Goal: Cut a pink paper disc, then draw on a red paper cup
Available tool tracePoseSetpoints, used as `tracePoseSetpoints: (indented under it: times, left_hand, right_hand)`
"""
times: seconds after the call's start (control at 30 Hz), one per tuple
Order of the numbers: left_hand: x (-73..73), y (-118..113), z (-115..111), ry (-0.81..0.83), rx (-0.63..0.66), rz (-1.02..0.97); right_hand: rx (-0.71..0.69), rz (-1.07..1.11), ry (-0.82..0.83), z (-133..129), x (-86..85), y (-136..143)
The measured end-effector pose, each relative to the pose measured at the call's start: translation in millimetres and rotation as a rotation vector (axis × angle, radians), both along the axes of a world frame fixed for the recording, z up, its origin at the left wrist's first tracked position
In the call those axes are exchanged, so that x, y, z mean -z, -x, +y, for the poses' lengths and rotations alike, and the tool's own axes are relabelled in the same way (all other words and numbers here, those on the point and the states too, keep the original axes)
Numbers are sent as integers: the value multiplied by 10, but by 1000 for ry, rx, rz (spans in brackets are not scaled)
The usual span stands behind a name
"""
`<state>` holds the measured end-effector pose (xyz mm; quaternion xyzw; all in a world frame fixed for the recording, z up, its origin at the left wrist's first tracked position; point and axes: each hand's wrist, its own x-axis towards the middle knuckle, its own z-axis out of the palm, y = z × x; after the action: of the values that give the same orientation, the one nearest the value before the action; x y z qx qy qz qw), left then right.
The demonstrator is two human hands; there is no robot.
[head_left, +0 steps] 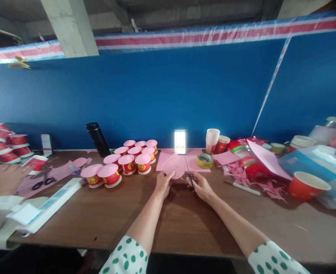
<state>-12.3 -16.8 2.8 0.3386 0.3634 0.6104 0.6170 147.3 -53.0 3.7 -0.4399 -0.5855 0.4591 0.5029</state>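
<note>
My left hand [164,183] pinches the lower left edge of a round pink paper disc [175,167], which is tilted up toward me. In my right hand [200,185] is a pair of dark scissors [190,178], its blades pointing away from me at the disc's right side. Whether the blades touch the paper I cannot tell. Behind the disc lie pink paper sheets [164,156], with a roll of yellow-green tape [205,161] on them. To the left stand several upturned red paper cups [127,167], each topped with a pink disc.
A co-worker's hand [7,179] is at the far left, near a power strip [54,203] and other scissors [44,182]. A black thermos [97,139] stands at the back. Pink scraps [248,175], a white pen [246,189] and an orange cup [306,186] are on the right.
</note>
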Motion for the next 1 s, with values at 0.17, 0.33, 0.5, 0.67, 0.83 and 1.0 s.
tracePoseSetpoints:
  times: [0.17,0.33,0.5,0.67,0.83,1.0]
  left_hand:
    - [11,1,-1,-39,0,-37]
    - [58,10,41,-42,5,-70]
    - [43,10,29,-50,5,-61]
    - [16,5,6,-47,2,-58]
    - [18,5,2,-57,14,-64]
    - [29,5,0,-65,-2,-62]
  right_hand:
    - [-10,-12,30,-6,-8,3]
    - [-29,-13,53,-25,-32,13]
    - [-41,15,50,-13,3,7]
    - [-60,-16,43,-19,1,4]
    - [-65,-18,44,-9,14,-3]
    - [-67,-10,53,4,36,-6]
